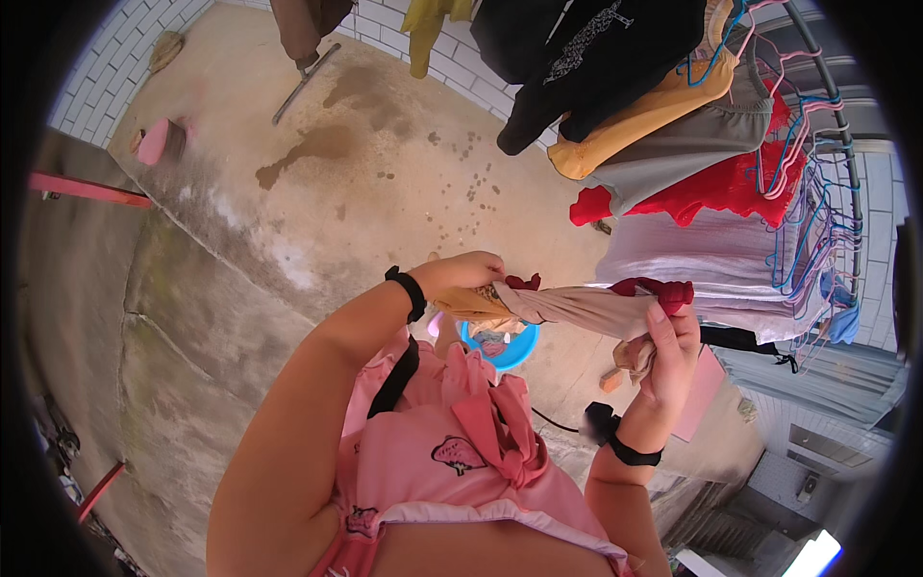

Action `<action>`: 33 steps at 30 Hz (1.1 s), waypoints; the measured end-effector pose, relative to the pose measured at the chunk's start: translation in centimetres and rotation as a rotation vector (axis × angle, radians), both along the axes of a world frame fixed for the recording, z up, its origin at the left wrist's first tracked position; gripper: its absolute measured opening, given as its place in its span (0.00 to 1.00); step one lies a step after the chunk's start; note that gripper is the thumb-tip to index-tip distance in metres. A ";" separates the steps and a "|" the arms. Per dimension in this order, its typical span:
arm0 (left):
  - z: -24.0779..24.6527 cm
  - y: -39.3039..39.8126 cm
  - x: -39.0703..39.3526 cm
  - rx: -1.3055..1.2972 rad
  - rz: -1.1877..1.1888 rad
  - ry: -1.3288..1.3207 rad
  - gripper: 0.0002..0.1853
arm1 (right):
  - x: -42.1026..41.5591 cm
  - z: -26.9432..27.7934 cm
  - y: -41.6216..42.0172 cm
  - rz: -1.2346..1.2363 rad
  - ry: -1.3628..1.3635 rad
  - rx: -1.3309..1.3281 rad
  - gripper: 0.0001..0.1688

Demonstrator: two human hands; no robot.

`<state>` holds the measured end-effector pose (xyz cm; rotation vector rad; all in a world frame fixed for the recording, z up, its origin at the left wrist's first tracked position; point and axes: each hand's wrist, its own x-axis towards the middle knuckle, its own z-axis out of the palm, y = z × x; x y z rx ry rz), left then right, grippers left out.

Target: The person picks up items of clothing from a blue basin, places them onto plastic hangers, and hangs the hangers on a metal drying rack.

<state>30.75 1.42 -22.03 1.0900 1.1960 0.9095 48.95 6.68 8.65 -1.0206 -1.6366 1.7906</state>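
A twisted garment [577,306] of pale pink-beige cloth stretches between my two hands, in front of my body. My left hand [469,270] grips one end, where yellow-orange and patterned cloth shows. At the other end my right hand [670,353] is closed on the cloth, with a dark red gathered part [667,294] standing out above the thumb and a beige bunch hanging below. Whether this is one piece or several cannot be told. Below the cloth a blue plastic basin [532,346] stands on the ground, with wet clothes [494,342] in it.
Clothes hang on pink and blue hangers from a metal rail [849,166] at the right, including a red garment [728,187] and a black one [613,50]. The concrete floor [404,209] has wet patches. A brick [611,380] lies near the basin; a pink stool [162,142] stands far left.
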 end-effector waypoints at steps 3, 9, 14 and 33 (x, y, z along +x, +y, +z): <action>-0.3 -1.2 -0.1 -0.019 0.052 0.157 0.12 | 2.2 -1.1 0.6 -0.150 0.054 0.064 0.11; 0.8 -3.8 -1.3 -0.243 -0.054 -0.016 0.16 | 3.8 -1.7 -0.8 -0.115 0.133 0.051 0.10; 0.1 -2.5 -0.9 -0.336 -0.021 -0.004 0.23 | 2.4 -0.6 -3.7 -0.154 -0.023 0.032 0.17; 6.7 -5.0 -8.9 -0.208 0.680 -0.371 0.05 | 5.0 -4.8 5.1 -0.076 -1.071 0.948 0.13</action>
